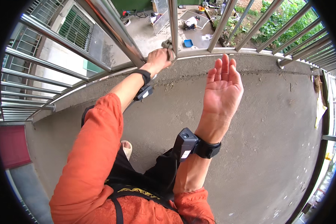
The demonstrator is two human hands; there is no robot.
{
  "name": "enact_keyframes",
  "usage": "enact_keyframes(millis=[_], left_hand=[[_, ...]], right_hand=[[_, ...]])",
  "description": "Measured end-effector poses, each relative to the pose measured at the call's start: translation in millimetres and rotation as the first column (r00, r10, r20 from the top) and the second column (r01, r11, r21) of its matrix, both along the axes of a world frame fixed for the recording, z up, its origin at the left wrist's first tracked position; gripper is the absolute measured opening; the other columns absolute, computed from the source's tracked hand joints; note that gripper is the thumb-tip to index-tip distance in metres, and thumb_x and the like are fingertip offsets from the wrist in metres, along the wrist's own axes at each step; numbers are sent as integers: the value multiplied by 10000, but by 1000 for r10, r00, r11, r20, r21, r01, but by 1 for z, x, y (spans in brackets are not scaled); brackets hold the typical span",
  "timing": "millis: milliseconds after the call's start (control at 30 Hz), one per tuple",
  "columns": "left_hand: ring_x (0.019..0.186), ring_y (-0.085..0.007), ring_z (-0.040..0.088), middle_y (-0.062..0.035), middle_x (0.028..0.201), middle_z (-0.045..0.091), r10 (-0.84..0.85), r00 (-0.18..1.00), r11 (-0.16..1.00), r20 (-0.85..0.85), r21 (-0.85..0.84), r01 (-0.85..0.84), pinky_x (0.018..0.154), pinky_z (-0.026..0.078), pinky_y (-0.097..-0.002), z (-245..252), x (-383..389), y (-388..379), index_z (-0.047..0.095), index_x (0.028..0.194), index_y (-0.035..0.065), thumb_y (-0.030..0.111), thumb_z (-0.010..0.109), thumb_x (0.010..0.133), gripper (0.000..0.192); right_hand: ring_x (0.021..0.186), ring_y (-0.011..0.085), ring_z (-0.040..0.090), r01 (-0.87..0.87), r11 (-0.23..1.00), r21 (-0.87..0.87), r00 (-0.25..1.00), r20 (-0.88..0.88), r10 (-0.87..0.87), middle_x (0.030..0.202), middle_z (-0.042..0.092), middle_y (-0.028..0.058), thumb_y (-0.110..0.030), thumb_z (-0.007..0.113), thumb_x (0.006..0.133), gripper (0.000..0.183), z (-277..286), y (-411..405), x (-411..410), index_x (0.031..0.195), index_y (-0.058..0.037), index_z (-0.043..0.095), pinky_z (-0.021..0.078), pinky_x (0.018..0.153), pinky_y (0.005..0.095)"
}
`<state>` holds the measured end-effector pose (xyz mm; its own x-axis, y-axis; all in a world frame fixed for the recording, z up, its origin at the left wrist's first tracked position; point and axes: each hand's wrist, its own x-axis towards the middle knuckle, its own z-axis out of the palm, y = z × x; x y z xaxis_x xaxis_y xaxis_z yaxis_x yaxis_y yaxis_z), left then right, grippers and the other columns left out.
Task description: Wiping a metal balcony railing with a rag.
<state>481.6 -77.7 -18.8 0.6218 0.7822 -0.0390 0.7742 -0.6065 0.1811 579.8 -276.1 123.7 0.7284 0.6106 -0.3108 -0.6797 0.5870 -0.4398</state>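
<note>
My left hand (158,59) grips a crumpled grey cloth (167,44) at the foot of a thin upright metal bar (173,25). The cloth lies against the bar, just above the bottom rail (194,52) of the metal railing. A thicker metal post (112,28) stands just left of that hand. My right hand (223,82) is raised, palm up, with nothing in it and its fingers slightly apart. It is held in front of the concrete ledge (184,65), apart from the rail. Each wrist wears a black strap with a small device (185,142).
A grey concrete floor (254,134) spreads around my feet inside the curving railing. Beyond the bars, far below, lies a yard with a crouching person (191,23), a second person (156,17), a blue basin (188,43) and a bicycle (135,13). Green plants (285,22) grow at right.
</note>
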Motion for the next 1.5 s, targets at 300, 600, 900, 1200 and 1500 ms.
enact_keyframes(millis=[300, 600, 900, 1200, 1500], left_hand=[[819, -264, 590, -121, 826, 619, -149, 888, 683, -435, 604, 411, 635, 503, -348, -14, -46, 10, 623, 873, 40, 133, 594, 665, 230], [438, -144, 484, -49, 574, 563, 50, 967, 772, 252, -624, 122, 372, 360, -290, 13, -9, 51, 570, 762, 15, 69, 711, 494, 308], [810, -335, 621, -215, 823, 625, 77, 989, 991, 127, -122, -61, 738, 498, -406, -7, -6, 30, 597, 856, 33, 214, 651, 590, 326], [759, -191, 606, -27, 791, 623, -274, 691, 661, -669, 391, 640, 548, 438, -315, 81, -53, 11, 639, 736, 121, 188, 616, 710, 76], [710, -280, 616, -124, 720, 626, 82, 724, 657, -685, 583, 478, 646, 480, -402, 346, -33, 13, 647, 796, 58, 230, 650, 632, 237]], right_hand=[[918, 153, 555, -2, 1000, 17, 1000, -17, 2, 1075, 570, 70, -143, 467, 901, 253, 9, 5, -6, 1120, -19, 492, 440, 758, 269], [913, 145, 559, -51, 999, -6, 996, 70, 51, 1089, 574, 59, -148, 445, 904, 223, 13, 2, -17, 1090, -47, 516, 436, 759, 267], [902, 138, 563, -93, 995, -40, 992, 77, 96, 1101, 572, 59, -144, 431, 912, 225, 13, 15, -31, 1097, -43, 509, 445, 745, 255], [863, 149, 583, -16, 999, -50, 1000, 26, 17, 1051, 599, 60, -132, 473, 898, 213, 2, 24, -39, 1077, -35, 536, 461, 708, 254], [838, 156, 578, 159, 986, -44, 986, -35, -160, 998, 597, 65, -118, 441, 906, 214, -3, -1, 3, 1074, -9, 518, 438, 696, 252]])
